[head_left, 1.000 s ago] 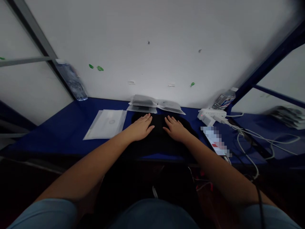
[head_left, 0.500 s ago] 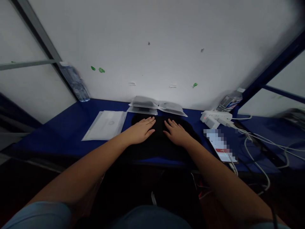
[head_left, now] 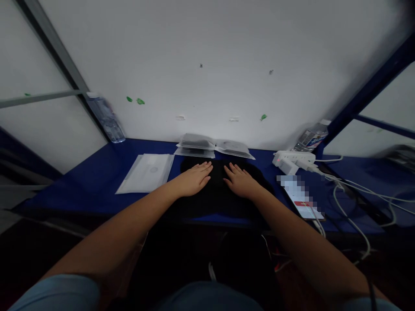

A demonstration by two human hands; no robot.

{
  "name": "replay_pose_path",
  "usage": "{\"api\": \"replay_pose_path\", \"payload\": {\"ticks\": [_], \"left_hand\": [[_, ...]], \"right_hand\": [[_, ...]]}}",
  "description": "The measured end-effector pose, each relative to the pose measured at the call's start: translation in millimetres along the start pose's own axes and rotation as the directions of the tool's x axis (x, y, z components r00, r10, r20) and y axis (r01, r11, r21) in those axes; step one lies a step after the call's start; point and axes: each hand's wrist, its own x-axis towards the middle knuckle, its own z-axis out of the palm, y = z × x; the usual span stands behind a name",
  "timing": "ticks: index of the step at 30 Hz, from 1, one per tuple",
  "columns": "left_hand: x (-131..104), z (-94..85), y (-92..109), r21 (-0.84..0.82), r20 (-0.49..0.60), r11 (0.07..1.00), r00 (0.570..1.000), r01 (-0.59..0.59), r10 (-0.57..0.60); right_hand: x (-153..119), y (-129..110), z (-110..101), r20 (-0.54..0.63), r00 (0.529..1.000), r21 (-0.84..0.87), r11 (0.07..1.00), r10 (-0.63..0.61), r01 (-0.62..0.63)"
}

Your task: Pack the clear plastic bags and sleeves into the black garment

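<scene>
Little has moved since the earlier frame: the head view has shifted slightly, while both hands and the things around them look nearly unchanged. Directly under the hands, on the blue desktop [head_left: 87,183], lies a soft-looking black cloth item [head_left: 215,196], its long axis seemingly running left to right across the person's front, though its dark outline is hard to trace. Neither hand is nearer, as the left hand [head_left: 193,180] and right hand [head_left: 241,181] both rest on its farther part, palms down and open, gripping nothing, with a strip of black between them. Fingers point away from the body and angle slightly inward. Just beyond the cloth's far edge sit flat translucent plastic packets [head_left: 196,151]; a flat, whitish translucent sleeve [head_left: 147,172] lies off to the left, and a lit, rectangular phone [head_left: 296,194] to the right.
</scene>
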Motion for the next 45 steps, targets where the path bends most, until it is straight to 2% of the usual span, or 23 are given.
{"api": "replay_pose_path", "payload": {"ticks": [3, 6, 8, 12, 15, 18, 20, 22, 24, 26, 27, 33, 40, 45], "left_hand": [[0, 1.4, -1, 0.003, -0.014, 1.000, 1.000, -0.010, 0.010], [0, 0.5, -1, -0.006, -0.016, 1.000, 1.000, -0.011, 0.011], [-1, -0.8, -2, -0.044, -0.033, 0.999, 0.999, -0.003, 0.001], [-3, -2.9, -6, -0.168, -0.117, 0.985, 0.992, 0.034, -0.055], [-4, -8.5, -12, -0.195, -0.206, 0.978, 0.973, 0.068, -0.109], [-10, -25.0, -22, -0.106, -0.301, 0.983, 0.937, 0.152, -0.178], [-18, -39.9, -27, 0.007, -0.329, 0.959, 0.906, 0.285, -0.267], [-28, -52.5, -32, 0.140, -0.269, 0.885, 0.877, 0.444, -0.398], [-37, -58.0, -37, 0.263, -0.125, 0.777, 0.819, 0.572, -0.561], [-45, -55.3, -41, 0.353, -0.001, 0.710, 0.759, 0.610, -0.651], [-48, -51.8, -43, 0.378, 0.031, 0.698, 0.746, 0.608, -0.666], [-54, -35.8, -54, 0.438, 0.006, 0.681, 0.755, 0.587, -0.656], [-56, -43.8, -60, 0.375, 0.038, 0.697, 0.741, 0.611, -0.670], [-56, -45.0, -57, 0.372, 0.010, 0.678, 0.728, 0.634, -0.685]], "right_hand": [[3, -4, -13, -0.083, 0.996, 0.061, 0.998, -0.021, 0.026], [6, -14, -31, -0.189, 0.972, 0.169, 0.970, -0.142, 0.174], [9, -21, -37, -0.184, 0.958, 0.213, 0.943, -0.219, 0.256], [14, -27, -29, -0.168, 0.949, 0.239, 0.923, -0.268, 0.303], [13, -25, -19, -0.225, 0.937, 0.279, 0.903, -0.268, 0.325], [7, -26, -21, -0.332, 0.878, 0.288, 0.849, -0.345, 0.443], [3, -29, -25, -0.360, 0.829, 0.285, 0.796, -0.428, 0.534], [-1, -33, -28, -0.326, 0.809, 0.274, 0.770, -0.489, 0.576], [-2, -36, -28, -0.267, 0.809, 0.244, 0.775, -0.524, 0.583], [-3, -38, -26, -0.223, 0.809, 0.202, 0.786, -0.544, 0.584], [-3, -39, -25, -0.212, 0.808, 0.181, 0.791, -0.549, 0.585], [-3, -42, -20, -0.211, 0.814, 0.066, 0.823, -0.541, 0.564], [-5, -51, -21, -0.232, 0.813, 0.029, 0.831, -0.534, 0.555], [-6, -55, -19, -0.248, 0.825, -0.007, 0.852, -0.508, 0.523]]}}
